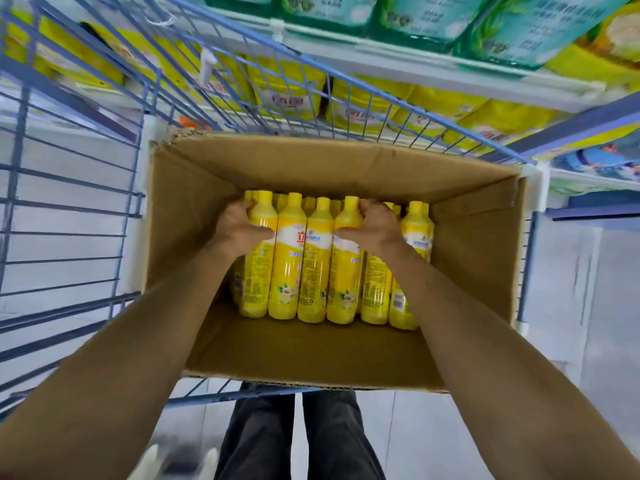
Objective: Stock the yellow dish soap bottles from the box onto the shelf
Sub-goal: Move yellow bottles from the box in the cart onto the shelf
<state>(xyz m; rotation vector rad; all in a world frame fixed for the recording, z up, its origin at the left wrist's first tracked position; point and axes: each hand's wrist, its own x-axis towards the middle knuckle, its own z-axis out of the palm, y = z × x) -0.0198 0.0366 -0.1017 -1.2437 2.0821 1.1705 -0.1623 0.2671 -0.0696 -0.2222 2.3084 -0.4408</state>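
We are in a shop aisle: white shelves [450, 65] carry rows of identical yellow pouches [291, 95] and green pouches [415, 19] (labels facing out), and a blue wire cart [140, 161] holds a carton [311, 168] of matching bottles [287, 258].

Yellow btls [317, 261] upright in box [311, 164].

I see a blue wire cart [69, 233] carrying an open cardboard box [311, 355], which is pushed into the cart's far right corner. Inside the box, yellow dish soap bottles [287, 271] are packed side by side toward its far wall. Beyond the cart, a white shelf [433, 62] carries green packs [415, 19]. The level beneath holds yellow pouches [287, 95].
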